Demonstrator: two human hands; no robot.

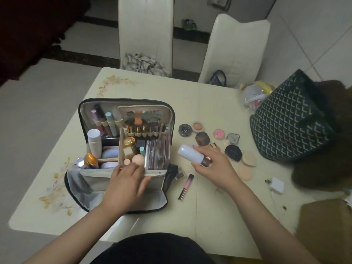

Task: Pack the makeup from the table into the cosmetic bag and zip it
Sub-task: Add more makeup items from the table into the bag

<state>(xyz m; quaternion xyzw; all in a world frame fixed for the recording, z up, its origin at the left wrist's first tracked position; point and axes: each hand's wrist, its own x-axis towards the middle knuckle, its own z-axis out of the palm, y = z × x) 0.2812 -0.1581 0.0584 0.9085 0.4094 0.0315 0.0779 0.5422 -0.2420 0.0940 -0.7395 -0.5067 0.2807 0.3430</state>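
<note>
Clearly mid-packing, seen from the head view. Cosmetic bag [125, 149] standing open on the surface [209, 103], lid propped up, compartments already crowded with tubes, jars and a sponge. Right hand [213, 168] curled round a white bottle [192, 154] with a rose-coloured base, held tilted just above the surface, to the right of the bag and apart from it. Left hand [126, 184] resting with fairly straight fingers on the bag's near front wall, fingertips at the rim, seemingly steadying it; holding nothing, as far as can be told.

Next, probably: carrying the bottle leftward over the rim and lowering it into a free slot, likely upright, since room inside looks tight. Still to pack: a pink lip gloss [185, 187] lying between bag and right hand, plus several round compacts [185, 130] and flat puffs [248, 159] scattered beyond the right hand. Zipping still some way off.
</note>
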